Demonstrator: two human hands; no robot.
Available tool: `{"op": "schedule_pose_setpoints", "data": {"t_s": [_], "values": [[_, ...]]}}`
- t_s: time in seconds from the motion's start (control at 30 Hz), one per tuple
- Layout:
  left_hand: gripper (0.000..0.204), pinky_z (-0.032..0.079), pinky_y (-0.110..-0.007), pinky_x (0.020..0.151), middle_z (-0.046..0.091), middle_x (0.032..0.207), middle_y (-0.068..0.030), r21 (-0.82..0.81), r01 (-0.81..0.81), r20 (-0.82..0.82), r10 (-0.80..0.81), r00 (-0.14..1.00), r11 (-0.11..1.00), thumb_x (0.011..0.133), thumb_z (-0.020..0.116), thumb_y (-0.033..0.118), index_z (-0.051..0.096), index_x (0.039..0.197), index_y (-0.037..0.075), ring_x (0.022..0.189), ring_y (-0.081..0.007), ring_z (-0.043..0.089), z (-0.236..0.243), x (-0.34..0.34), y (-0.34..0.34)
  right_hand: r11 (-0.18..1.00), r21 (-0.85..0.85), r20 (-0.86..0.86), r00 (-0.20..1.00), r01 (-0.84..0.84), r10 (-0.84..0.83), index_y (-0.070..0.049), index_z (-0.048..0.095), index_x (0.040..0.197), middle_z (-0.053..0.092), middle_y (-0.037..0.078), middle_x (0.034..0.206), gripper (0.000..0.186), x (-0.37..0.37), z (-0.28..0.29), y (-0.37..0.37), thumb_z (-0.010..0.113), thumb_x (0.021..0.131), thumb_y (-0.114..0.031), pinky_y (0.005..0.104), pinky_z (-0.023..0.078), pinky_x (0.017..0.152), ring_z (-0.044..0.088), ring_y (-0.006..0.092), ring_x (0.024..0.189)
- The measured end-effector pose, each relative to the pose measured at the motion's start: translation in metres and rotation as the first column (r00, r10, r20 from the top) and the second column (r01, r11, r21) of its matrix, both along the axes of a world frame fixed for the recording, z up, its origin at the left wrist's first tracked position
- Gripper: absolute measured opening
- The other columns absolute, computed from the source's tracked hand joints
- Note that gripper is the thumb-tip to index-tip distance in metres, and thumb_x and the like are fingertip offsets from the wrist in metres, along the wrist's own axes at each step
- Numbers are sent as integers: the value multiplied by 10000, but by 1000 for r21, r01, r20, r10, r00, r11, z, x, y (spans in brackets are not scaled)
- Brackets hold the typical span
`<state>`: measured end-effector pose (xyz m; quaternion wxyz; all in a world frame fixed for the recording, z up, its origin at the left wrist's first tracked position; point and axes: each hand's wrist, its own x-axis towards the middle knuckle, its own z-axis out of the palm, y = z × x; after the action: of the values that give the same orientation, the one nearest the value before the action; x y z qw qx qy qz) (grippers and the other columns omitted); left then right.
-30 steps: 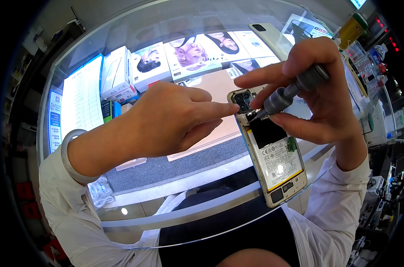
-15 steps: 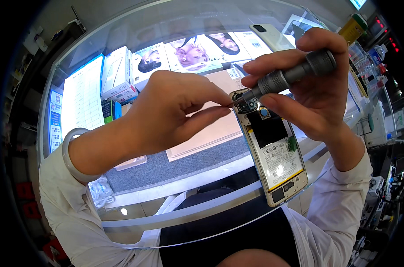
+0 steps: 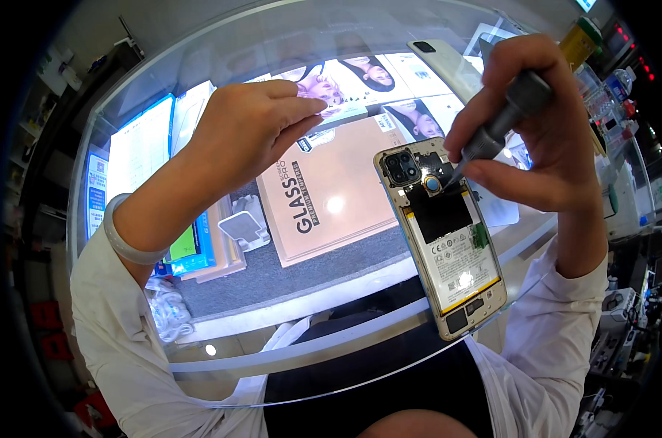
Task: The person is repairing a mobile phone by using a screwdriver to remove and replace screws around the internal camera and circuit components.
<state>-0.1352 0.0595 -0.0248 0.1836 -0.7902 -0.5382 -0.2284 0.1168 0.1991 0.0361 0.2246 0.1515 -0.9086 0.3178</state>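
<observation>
An opened smartphone (image 3: 455, 248) with its back cover off lies on the glass counter, its battery and camera block bared. My right hand (image 3: 539, 153) grips a dark grey screwdriver (image 3: 491, 130), whose tip points down at the phone's upper part beside the round gold-rimmed sensor. Whether the tip touches is hard to make out. My left hand (image 3: 254, 124) is off the phone, up and to its left, thumb and fingers pressed together in a pinch. What the pinch holds, if anything, is too small to see. Several tiny dark screw-like bits (image 3: 351, 99) lie just right of its fingertips.
Beneath the glass are a peach-coloured flat box (image 3: 338, 193), boxes with portrait pictures (image 3: 371, 73) and a white phone stand (image 3: 245, 228). A white phone (image 3: 444, 67) lies at the back right. Bottles and a yellow-brown container (image 3: 580, 42) stand at the far right.
My left hand has moved from the phone's camera block up and left. The screwdriver tip has shifted right, from beside the camera to past the round sensor. The phone stays put.
</observation>
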Motion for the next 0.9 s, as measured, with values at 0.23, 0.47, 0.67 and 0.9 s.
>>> {"op": "schedule_pose_setpoints", "data": {"t_s": [0.23, 0.47, 0.67, 0.9], "values": [[184, 394, -318, 453, 558, 633, -54, 13, 3, 39, -4, 999, 1000, 777, 717, 66, 706, 960, 80, 502, -172, 529, 1, 0, -3, 1000, 13, 19, 1000, -14, 14, -34, 353, 1145, 649, 137, 843, 590, -1, -1, 1, 691, 671, 66, 249, 514, 665, 673, 182, 768], [438, 322, -317, 423, 418, 595, -23, -187, 251, 90, -238, 967, 950, 732, 732, 96, 648, 1161, 124, 473, -159, 423, 12, 46, -26, 997, -71, -3, 1000, 1, -1, -17, 363, 1145, 621, 134, 878, 581, -1, -6, -1, 707, 690, 92, 254, 548, 670, 679, 192, 793], [477, 297, -311, 413, 377, 602, -7, -228, 261, 33, -261, 965, 938, 709, 739, 122, 643, 1175, 155, 474, -140, 403, 10, 45, -31, 998, 12, 5, 998, -65, 65, -4, 364, 1156, 568, 121, 949, 587, -4, -6, 3, 713, 696, 104, 249, 566, 684, 684, 203, 838], [452, 297, -307, 410, 365, 600, 2, -268, 273, 61, -266, 962, 924, 725, 728, 132, 642, 1169, 137, 470, -130, 399, 9, 47, -30, 997, 2, -17, 997, -71, 71, 3, 359, 1176, 516, 107, 1010, 613, -4, -10, 5, 716, 691, 113, 262, 572, 699, 685, 219, 862]]}}
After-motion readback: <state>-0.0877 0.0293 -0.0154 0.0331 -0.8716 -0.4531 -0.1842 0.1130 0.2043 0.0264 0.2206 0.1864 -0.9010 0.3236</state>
